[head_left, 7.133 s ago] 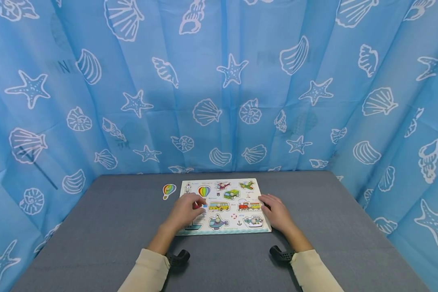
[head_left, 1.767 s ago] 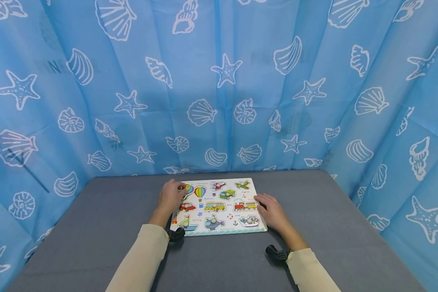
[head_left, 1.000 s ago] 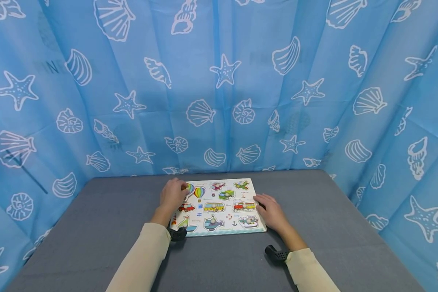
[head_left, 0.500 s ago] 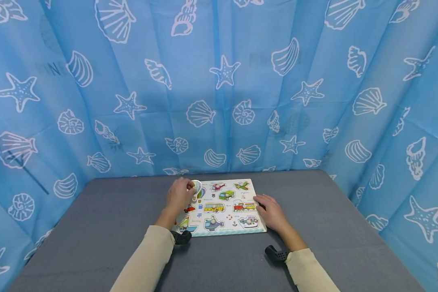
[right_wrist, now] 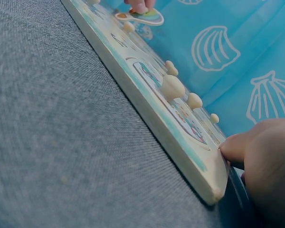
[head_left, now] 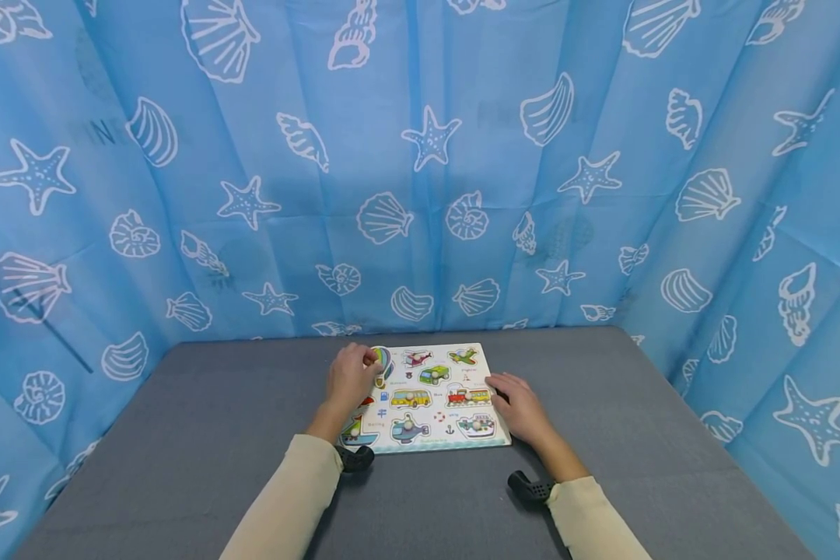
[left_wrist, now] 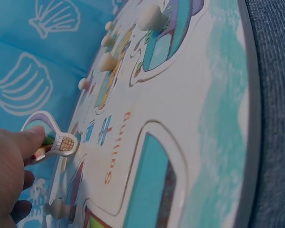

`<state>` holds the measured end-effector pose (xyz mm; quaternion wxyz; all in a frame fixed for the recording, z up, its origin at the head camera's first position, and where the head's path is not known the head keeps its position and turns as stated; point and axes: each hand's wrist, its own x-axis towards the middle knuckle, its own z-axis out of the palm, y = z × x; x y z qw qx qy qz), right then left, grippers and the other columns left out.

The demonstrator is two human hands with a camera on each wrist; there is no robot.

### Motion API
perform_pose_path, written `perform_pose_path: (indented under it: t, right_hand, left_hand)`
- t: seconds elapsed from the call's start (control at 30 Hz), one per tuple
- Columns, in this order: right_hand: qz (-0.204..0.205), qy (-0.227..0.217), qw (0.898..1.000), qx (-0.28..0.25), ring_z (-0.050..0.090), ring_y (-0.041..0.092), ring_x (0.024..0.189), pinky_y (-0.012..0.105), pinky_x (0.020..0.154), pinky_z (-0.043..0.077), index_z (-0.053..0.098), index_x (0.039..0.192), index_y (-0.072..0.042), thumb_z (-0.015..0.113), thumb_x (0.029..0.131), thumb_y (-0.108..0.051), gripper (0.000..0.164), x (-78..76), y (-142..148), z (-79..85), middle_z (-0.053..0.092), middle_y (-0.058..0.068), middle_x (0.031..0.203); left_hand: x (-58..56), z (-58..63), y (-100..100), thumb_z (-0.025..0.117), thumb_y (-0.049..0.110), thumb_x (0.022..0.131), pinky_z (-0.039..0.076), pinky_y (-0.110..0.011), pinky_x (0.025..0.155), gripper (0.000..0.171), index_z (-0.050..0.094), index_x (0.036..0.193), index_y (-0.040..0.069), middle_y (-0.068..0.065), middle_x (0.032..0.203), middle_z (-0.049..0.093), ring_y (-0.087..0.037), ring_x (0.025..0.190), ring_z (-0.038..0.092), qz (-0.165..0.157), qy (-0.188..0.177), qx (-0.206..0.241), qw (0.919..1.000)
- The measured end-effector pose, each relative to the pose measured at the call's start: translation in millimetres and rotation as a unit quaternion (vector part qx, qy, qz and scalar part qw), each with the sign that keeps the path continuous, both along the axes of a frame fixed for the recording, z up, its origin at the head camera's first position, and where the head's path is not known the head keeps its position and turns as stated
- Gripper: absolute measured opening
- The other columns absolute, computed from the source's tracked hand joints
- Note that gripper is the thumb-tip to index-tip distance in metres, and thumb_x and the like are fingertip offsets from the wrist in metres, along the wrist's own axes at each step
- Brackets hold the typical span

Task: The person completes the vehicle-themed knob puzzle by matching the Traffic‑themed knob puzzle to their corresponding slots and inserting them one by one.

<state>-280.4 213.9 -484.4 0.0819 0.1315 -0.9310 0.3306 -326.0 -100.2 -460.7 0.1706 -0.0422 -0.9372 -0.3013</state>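
In the head view my left hand (head_left: 350, 377) is over the upper left of a white wooden peg puzzle board (head_left: 427, 446). Its thumb and finger pinch a hot-air balloon puzzle piece (left_wrist: 65, 144), tilted just above the surface in the left wrist view. Behind the hand, part of the board's balloon picture is covered. At the board's right edge rests my right hand (head_left: 525, 404), a fingertip touching the rim in the right wrist view. Round knobs stand up from the other pieces, among them a yellow bus (head_left: 411, 398) and a red train (head_left: 469, 396).
The board lies on a grey cloth-covered table (head_left: 420, 513). Behind it hangs a blue curtain (head_left: 308, 233) with white shells and starfish. A black wrist strap (head_left: 355, 459) is on the left wrist, and another wrist strap (head_left: 530, 488) on the right.
The balloon piece lay on the table left of the board; my left hand took it and carried it right, over the board. My right hand stays at the board's right edge.
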Motion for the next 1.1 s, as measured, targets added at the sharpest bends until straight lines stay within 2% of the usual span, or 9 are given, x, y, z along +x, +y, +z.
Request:
perform_pose_path:
  t: [0.17, 0.4, 0.5, 0.73, 1.1]
  right_hand:
    - [0.003, 0.002, 1.000, 0.003, 0.035, 0.041, 0.135, 0.056, 0.107, 0.027, 0.054, 0.134, 0.004, 0.056, 0.096, -0.005, 0.039, -0.7, 0.4, -1.4, 0.050, 0.022, 0.140]
    - [0.002, 0.001, 1.000, 0.006, 0.035, 0.041, 0.135, 0.056, 0.107, 0.027, 0.055, 0.134, 0.004, 0.055, 0.096, -0.006, 0.039, -1.5, 0.1, -0.5, 0.050, 0.021, 0.140]
    - [0.003, 0.002, 1.000, 0.006, 0.035, 0.041, 0.135, 0.056, 0.107, 0.027, 0.055, 0.134, 0.004, 0.055, 0.096, -0.006, 0.039, -0.8, -0.3, 0.1, 0.050, 0.021, 0.140]
    - [-0.001, 0.006, 1.000, 0.006, 0.036, 0.042, 0.134, 0.056, 0.106, 0.028, 0.056, 0.133, 0.004, 0.056, 0.096, -0.005, 0.038, -0.2, -0.2, -0.6, 0.051, 0.021, 0.139]
    - [0.001, 0.013, 1.000, 0.004, 0.036, 0.043, 0.133, 0.057, 0.106, 0.028, 0.056, 0.132, 0.005, 0.056, 0.096, -0.004, 0.038, 0.6, -0.2, 0.1, 0.051, 0.023, 0.138]
  left_hand:
    - [1.2, -2.1, 2.6, 0.073, 0.024, 0.088, 0.041, -0.037, 0.069, 0.014, 0.066, 0.091, 0.012, 0.001, 0.084, 0.052, -0.018, 0.076, 0.049, 0.008, -0.017, 0.005, 0.9998]
    - [0.0, -3.6, 3.2, 0.072, 0.025, 0.089, 0.041, -0.035, 0.068, 0.015, 0.067, 0.093, 0.011, 0.001, 0.083, 0.052, -0.016, 0.075, 0.049, 0.008, -0.022, 0.001, 0.9997]
    - [0.5, -4.2, 3.0, 0.073, 0.024, 0.088, 0.043, -0.037, 0.070, 0.016, 0.069, 0.096, 0.011, 0.000, 0.085, 0.054, -0.018, 0.078, 0.050, 0.006, -0.022, -0.012, 0.9997]
    - [2.3, -6.6, 2.8, 0.076, 0.023, 0.085, 0.042, -0.045, 0.084, 0.025, 0.072, 0.106, 0.011, -0.003, 0.096, 0.059, -0.023, 0.093, 0.053, 0.001, -0.025, -0.056, 0.9981]
    - [0.8, -11.9, 1.7, 0.075, 0.028, 0.086, 0.041, -0.044, 0.084, 0.031, 0.072, 0.114, 0.014, -0.004, 0.104, 0.061, -0.024, 0.097, 0.052, -0.020, -0.032, -0.096, 0.9947]
